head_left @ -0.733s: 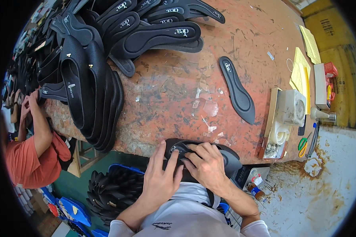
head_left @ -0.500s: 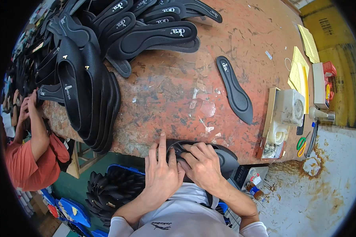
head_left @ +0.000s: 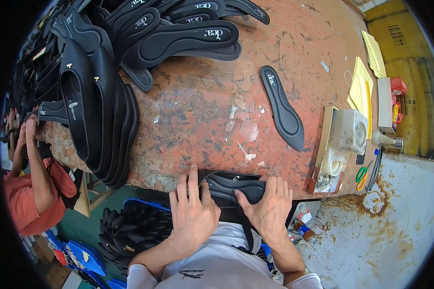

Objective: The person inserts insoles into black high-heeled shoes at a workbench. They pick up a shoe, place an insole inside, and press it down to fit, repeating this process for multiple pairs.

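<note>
A black shoe (head_left: pixel 218 198) lies at the table's front edge, its opening facing up. Inside it sits a dark padded insole (head_left: pixel 226 184). My left hand (head_left: pixel 193 214) grips the shoe's left end, some fingers over its rim and one finger stretched out toward the table. At the other end, my right hand (head_left: pixel 270 207) is wrapped round the shoe, its thumb pressing on the insole and its fingers over the far side. The shoe's ends are partly hidden under my hands. Farther off on the table lies a single loose black insole (head_left: pixel 284 108).
Nested black shoes (head_left: pixel 103 120) and a heap of insoles (head_left: pixel 188 43) cover the table's left. A tray (head_left: pixel 325 144) with a white container (head_left: pixel 349 130) stands right, near green-and-orange scissors (head_left: pixel 361 178). Black pieces (head_left: pixel 135 231) fill a bin below. A co-worker (head_left: pixel 33 188) is at far left.
My right hand has moved from the shoe's middle to its right end, uncovering the insole inside. My left hand keeps its place on the shoe. The whole view has shifted slightly.
</note>
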The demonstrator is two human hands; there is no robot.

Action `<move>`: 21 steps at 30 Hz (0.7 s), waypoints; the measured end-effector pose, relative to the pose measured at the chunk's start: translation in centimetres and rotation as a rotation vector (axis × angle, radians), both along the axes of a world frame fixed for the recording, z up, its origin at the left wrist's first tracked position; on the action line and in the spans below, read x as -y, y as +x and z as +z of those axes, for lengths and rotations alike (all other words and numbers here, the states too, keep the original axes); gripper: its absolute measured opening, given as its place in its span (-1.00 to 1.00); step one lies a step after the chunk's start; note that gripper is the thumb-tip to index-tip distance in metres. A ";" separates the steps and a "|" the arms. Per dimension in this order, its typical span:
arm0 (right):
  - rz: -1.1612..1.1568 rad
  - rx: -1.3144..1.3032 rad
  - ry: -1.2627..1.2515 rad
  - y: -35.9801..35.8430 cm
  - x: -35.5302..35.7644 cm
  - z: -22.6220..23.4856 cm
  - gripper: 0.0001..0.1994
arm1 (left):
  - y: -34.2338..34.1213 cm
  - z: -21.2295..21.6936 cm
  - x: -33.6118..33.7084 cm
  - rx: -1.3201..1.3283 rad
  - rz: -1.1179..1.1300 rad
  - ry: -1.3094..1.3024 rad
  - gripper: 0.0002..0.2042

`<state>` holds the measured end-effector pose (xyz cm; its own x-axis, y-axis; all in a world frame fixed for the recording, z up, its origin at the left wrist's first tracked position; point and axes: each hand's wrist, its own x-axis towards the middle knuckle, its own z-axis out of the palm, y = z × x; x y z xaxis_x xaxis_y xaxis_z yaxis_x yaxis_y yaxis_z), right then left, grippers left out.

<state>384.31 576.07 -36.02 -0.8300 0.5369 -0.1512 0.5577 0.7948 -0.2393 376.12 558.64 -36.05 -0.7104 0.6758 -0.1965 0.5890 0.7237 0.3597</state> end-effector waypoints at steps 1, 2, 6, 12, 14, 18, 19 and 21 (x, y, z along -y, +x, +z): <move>0.008 0.001 0.005 0.0 0.0 -0.2 -0.41 | 0.0 0.0 0.0 0.001 0.003 0.003 -0.51; 0.021 -0.007 0.007 -0.1 0.3 -0.3 -0.42 | 0.0 -0.1 0.0 0.003 0.005 0.006 -0.52; 0.067 -0.073 -0.099 -0.1 -0.5 -0.7 -0.51 | -1.3 -0.1 0.3 0.063 -0.088 0.115 -0.48; 0.146 -0.050 -0.193 -2.2 -4.0 1.3 -0.69 | -0.4 -0.8 -0.4 0.071 -0.442 0.316 -0.60; 0.130 -0.048 -0.135 -0.6 -2.4 2.1 -0.66 | 2.4 -4.1 -3.4 -0.061 -0.335 0.535 -0.70; 0.179 0.037 -0.148 4.2 1.1 3.5 -0.04 | 4.1 -6.8 -6.1 0.067 -0.303 0.568 -0.60; 0.143 0.038 -0.127 3.7 0.6 2.2 0.02 | 3.5 -6.0 -6.5 0.065 -0.335 0.519 -0.58; 0.029 0.012 -0.170 0.3 -2.2 -0.7 0.09 | 3.0 -5.4 -7.8 0.192 -0.289 0.433 -0.48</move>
<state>384.64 578.25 -36.77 -0.8422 0.4788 -0.2479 0.5389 0.7593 -0.3646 379.12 566.48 -41.47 -0.4631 0.8856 0.0350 0.6359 0.3045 0.7092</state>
